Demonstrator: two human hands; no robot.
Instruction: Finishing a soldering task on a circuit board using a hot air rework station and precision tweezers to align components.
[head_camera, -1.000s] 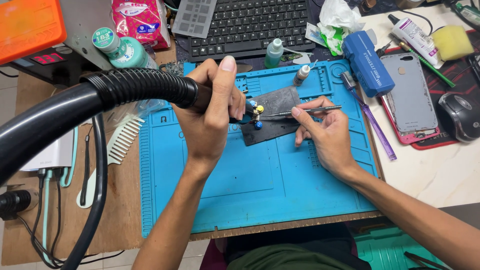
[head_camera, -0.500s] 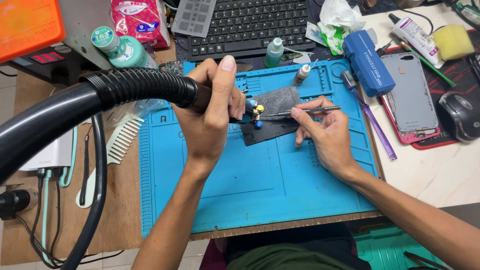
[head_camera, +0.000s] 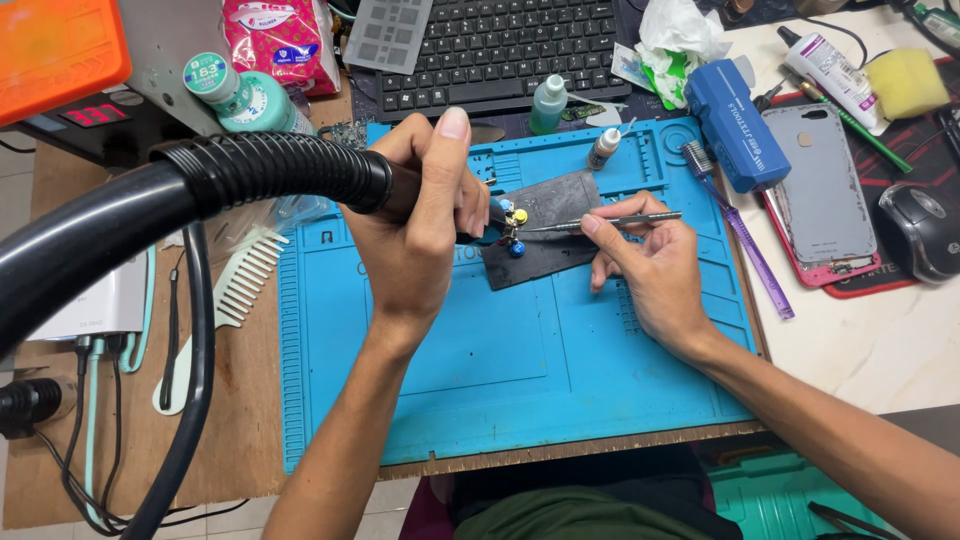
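Note:
My left hand (head_camera: 425, 215) grips the handle of a hot-air tool whose ribbed black hose (head_camera: 230, 185) runs off to the left. Its nozzle points at a small clamp with blue and yellow knobs (head_camera: 514, 230) on a dark grey plate (head_camera: 555, 235). My right hand (head_camera: 650, 265) holds metal tweezers (head_camera: 610, 222), their tips at the clamp. All of this sits on a blue work mat (head_camera: 480, 370). What the clamp holds is too small to tell.
A black keyboard (head_camera: 500, 45) lies behind the mat, with small bottles (head_camera: 548, 103) by it. To the right are a blue tool case (head_camera: 735, 120), a grey phone back (head_camera: 820, 185), a purple brush (head_camera: 745, 235) and a mouse (head_camera: 920, 230). A white comb (head_camera: 225, 300) lies at left.

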